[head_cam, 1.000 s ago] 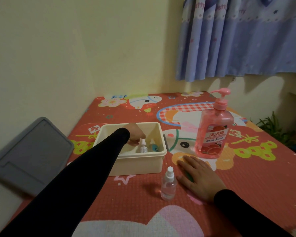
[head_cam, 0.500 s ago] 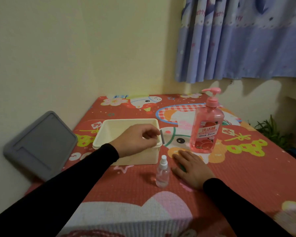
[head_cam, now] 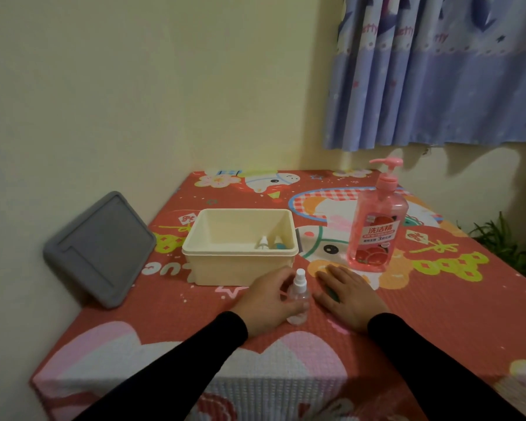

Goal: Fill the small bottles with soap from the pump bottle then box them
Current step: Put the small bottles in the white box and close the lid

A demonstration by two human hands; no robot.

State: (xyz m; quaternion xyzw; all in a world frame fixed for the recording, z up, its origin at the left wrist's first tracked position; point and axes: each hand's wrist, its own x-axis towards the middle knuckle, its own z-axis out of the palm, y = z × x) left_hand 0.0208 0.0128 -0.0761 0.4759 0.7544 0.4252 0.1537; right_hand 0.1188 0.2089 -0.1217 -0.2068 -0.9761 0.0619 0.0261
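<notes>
Red cartoon-printed matting covers the table (head_cam: 438, 314) we look down on, pushed into a corner of pale yellow walls, with a blue curtain (head_cam: 438, 71) hanging above its far right side.

Near the middle of the table, toward the front edge, stands our small clear spray bottle (head_cam: 298, 299), upright, white nozzle on top. Our left hand (head_cam: 268, 302) comes in from the front edge with its black sleeve lying across the mat; its fingers curl round the left side of the bottle's body and the thumb side touches it, so the hand grips the bottle while it stands on the mat. Just right of the bottle our right hand (head_cam: 346, 296) lies palm down on the mat, fingers straight and slightly spread, pointing toward the far edge; something dark green shows under them, too hidden to name.

Just behind the hands sits the cream box (head_cam: 240, 268), open at the top, left of centre. Inside, against its right end, we see another small bottle (head_cam: 263, 242) with a white top, and beside it a second one with a bluish part (head_cam: 278, 244), mostly hidden by the rim.

Right of the box, near the right hand's fingertips, the pink pump bottle (head_cam: 377, 226) stands upright, nearly full.

Off the table's left edge a grey lid (head_cam: 97, 247) leans against the wall.
</notes>
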